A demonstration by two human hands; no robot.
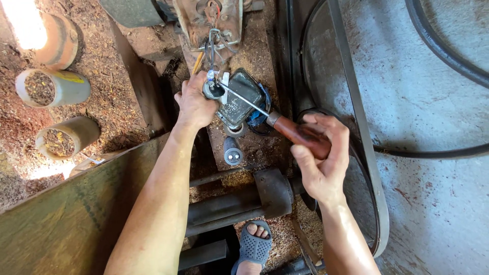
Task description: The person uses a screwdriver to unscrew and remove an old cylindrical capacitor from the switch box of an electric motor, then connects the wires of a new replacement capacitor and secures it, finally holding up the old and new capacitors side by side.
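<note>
Between both closed grips: right hand (320,162) holds screwdriver (285,127), left hand (195,104) clasps cylinder (213,90).

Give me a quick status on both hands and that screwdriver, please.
Left hand gripping small grey fitting at dark switch box. Right hand holding wooden-handled screwdriver, tip at the fitting. Loose wires just above; nothing blocking.

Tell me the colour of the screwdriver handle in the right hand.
Reddish-brown with darker patches; the screwdriver handle shows best in the head view, gripped by the right hand.
</note>
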